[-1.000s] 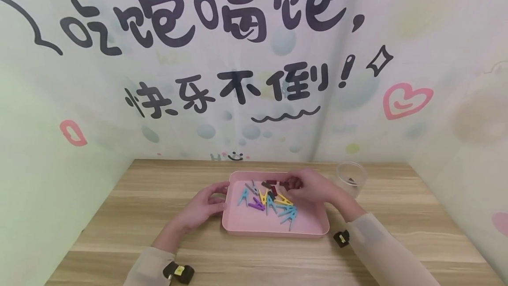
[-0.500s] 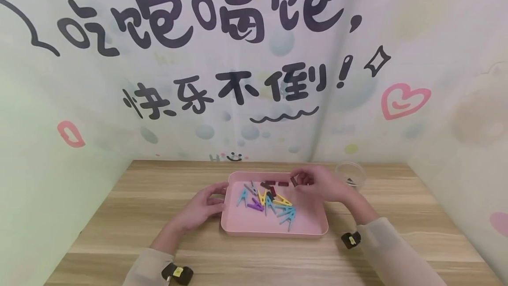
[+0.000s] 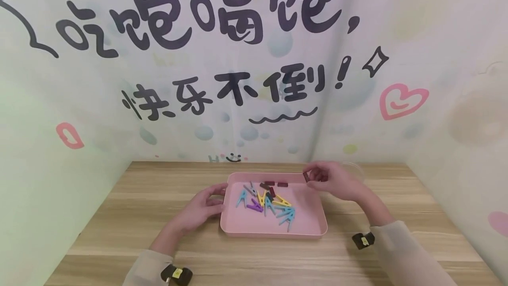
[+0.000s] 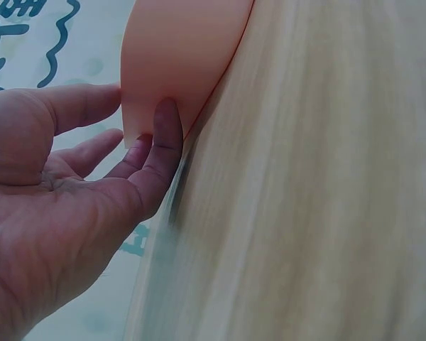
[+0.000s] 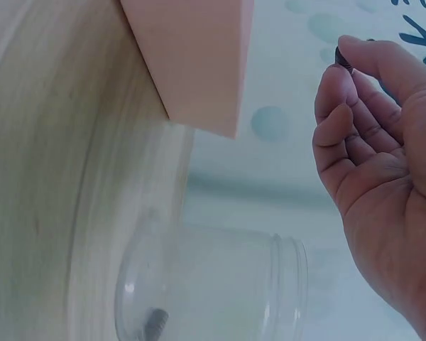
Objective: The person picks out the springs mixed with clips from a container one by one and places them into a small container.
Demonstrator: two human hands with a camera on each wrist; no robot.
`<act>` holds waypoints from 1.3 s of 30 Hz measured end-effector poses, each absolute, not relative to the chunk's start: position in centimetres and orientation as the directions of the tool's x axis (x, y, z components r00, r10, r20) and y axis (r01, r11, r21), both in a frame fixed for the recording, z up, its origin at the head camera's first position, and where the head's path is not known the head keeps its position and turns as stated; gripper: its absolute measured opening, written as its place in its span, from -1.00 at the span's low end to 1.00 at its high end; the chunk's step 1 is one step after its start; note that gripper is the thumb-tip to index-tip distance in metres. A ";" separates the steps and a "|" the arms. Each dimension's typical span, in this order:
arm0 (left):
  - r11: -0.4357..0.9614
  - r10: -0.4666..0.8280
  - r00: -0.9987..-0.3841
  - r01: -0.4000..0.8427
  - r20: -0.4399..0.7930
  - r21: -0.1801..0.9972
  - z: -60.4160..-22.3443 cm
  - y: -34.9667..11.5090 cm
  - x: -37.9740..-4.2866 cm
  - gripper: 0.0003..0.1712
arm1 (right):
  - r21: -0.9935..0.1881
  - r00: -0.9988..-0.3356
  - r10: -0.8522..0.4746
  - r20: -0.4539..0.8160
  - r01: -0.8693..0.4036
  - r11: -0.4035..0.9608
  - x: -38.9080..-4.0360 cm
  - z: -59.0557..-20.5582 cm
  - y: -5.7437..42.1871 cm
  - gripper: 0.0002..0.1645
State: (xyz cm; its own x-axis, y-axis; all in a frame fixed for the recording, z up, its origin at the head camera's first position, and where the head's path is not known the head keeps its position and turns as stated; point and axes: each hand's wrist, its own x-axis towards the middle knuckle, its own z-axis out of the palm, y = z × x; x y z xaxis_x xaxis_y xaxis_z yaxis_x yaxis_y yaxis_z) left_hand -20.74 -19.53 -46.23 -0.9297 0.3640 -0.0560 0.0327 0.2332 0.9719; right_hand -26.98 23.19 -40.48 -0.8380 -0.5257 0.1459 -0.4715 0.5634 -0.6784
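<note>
My right hand [image 3: 335, 181] pinches a small dark brown ribbed block [image 3: 306, 177] between thumb and fingertips, above the back right corner of the pink tray [image 3: 274, 235]. In the right wrist view only the end of that block [image 5: 343, 60] shows. My left hand [image 3: 204, 208] touches the tray's left wall, fingers loosely extended, fingertips against the pink side in the left wrist view. Inside the tray lie blue clothespins [image 3: 242, 198], yellow ones [image 3: 281, 201], a purple one [image 3: 255, 205], a grey one [image 3: 251, 189] and several dark red and brown blocks [image 3: 282, 184].
A clear plastic jar [image 5: 220, 277] stands right of the tray, partly hidden behind my right hand in the head view. A dark ribbed piece [image 5: 155, 325] lies at its bottom. The wooden table [image 3: 119, 220] ends at a printed white backdrop [image 3: 190, 140].
My right hand has lifted the ribbed block from among the others and moved it right, towards the tray's back right corner and the jar. The left hand has stayed at the tray.
</note>
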 end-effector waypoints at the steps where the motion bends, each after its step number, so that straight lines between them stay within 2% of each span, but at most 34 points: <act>1: 0.235 0.363 -0.930 0.034 -0.056 0.971 -46.2 -19.5 -20.7 -0.25 | -0.676 -0.841 -0.520 0.150 -0.471 0.567 -27.0 -40.4 23.4 -0.60; 8: 0.245 0.361 -0.931 0.040 -0.053 0.969 -46.2 -19.5 -20.7 -0.26 | -0.646 -0.860 -0.477 0.182 -0.470 0.601 -26.7 -39.8 25.0 -0.62; 20: 0.231 0.392 -0.919 0.044 -0.052 0.972 -46.2 -19.6 -20.7 -0.24 | -0.676 -0.866 -0.446 0.225 -0.468 0.569 -26.5 -39.3 27.8 -0.63; 39: 0.237 0.396 -0.917 0.055 -0.045 0.970 -46.3 -19.6 -20.8 -0.23 | -0.664 -0.925 -0.309 0.222 -0.376 0.647 -26.6 -39.4 31.8 -0.59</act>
State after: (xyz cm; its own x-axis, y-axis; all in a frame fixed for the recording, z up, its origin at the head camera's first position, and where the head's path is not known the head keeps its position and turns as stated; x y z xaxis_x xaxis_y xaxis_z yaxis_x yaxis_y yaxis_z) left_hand -20.78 -19.58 -46.28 -0.9172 0.3958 -0.0449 0.0546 0.2366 0.9701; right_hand -26.55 31.79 -39.38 -0.9246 -0.3095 0.2222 -0.3760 0.6465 -0.6638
